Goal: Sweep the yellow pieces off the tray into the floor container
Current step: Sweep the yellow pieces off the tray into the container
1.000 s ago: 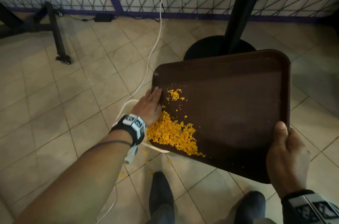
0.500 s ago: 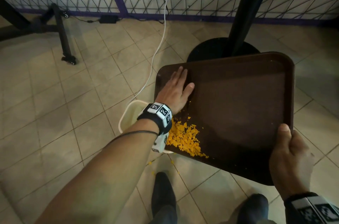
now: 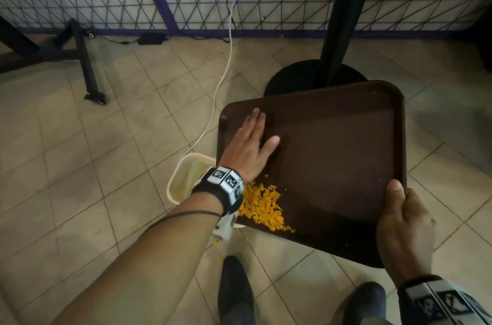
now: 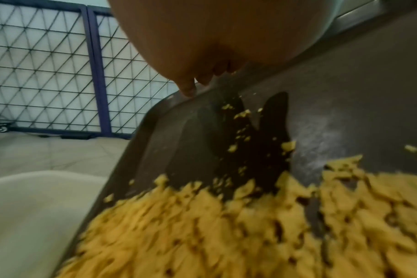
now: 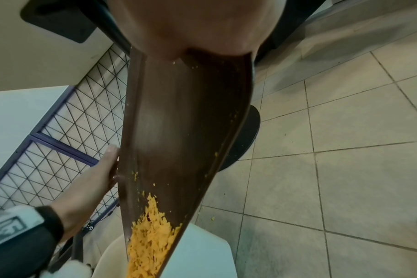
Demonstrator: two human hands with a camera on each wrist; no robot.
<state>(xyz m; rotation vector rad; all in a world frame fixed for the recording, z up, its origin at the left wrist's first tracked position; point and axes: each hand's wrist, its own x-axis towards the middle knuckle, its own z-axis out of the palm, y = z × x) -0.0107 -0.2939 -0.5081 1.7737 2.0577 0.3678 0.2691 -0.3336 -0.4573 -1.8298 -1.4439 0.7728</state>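
The right hand (image 3: pixel 404 229) grips the near right corner of the tray (image 3: pixel 332 143), fingers curled round its rim, and holds it tilted. The yellow pieces (image 3: pixel 262 207) lie heaped at the low near left corner, over the container (image 3: pixel 183 178); most seem not yet swept in, and a few crumbs lie on the floor. Farther up, the left hand (image 3: pixel 249 149) lies flat with straight fingers on the tray's left edge, holding nothing.

1 tray (image 3: pixel 332 165), 1 container (image 3: pixel 183 178), 2 hands, 1 pile of yellow pieces (image 3: pixel 262 209).
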